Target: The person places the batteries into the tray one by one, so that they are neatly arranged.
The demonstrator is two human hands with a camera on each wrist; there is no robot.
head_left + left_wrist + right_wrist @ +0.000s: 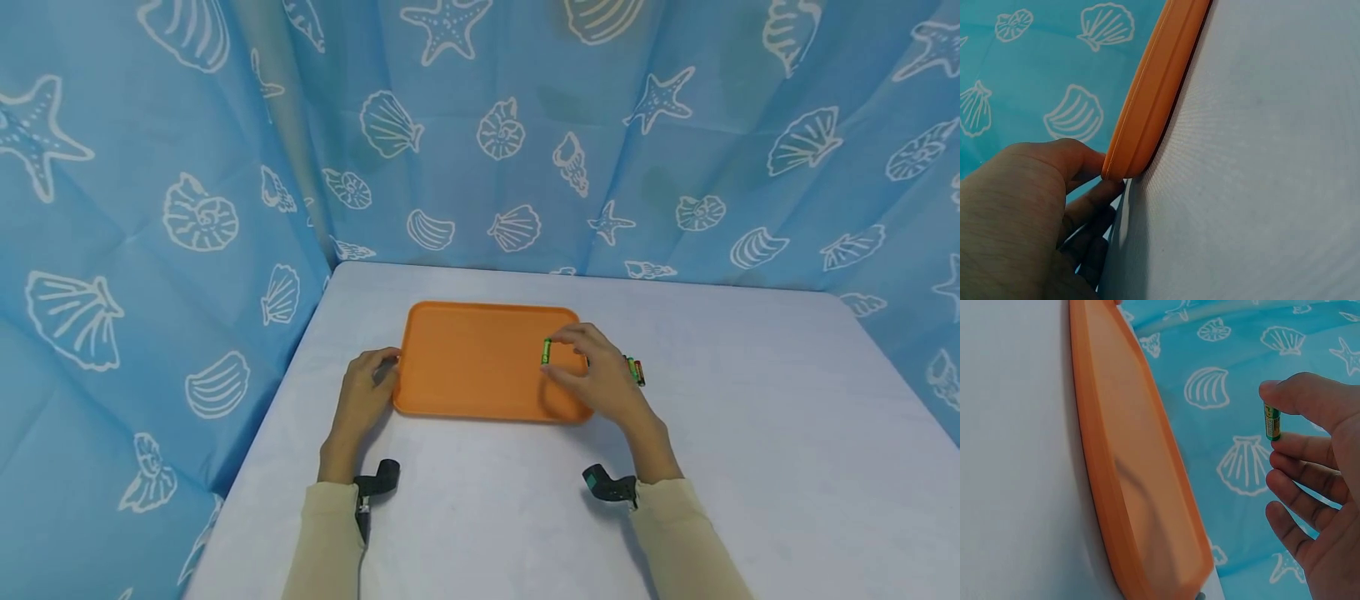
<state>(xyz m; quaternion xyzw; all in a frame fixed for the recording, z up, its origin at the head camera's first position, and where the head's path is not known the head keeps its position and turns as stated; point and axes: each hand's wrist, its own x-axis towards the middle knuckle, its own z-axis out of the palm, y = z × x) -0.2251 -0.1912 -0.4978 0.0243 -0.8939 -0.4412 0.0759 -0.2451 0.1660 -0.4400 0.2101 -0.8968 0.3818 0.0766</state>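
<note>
Orange tray [465, 367], one; right hand [600, 379] pinches one battery [546, 352].

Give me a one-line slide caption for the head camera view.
Right hand pinches a green battery above an orange tray; left hand touches its edge.

1 orange tray [480, 367], 1 battery [546, 352] held, approx. 2 more batteries [636, 370] on table.

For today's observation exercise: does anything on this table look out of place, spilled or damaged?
Nothing stands out. The orange tray lies flat and intact, the right hand pinches one battery above it, and spare batteries lie beside the tray.
</note>
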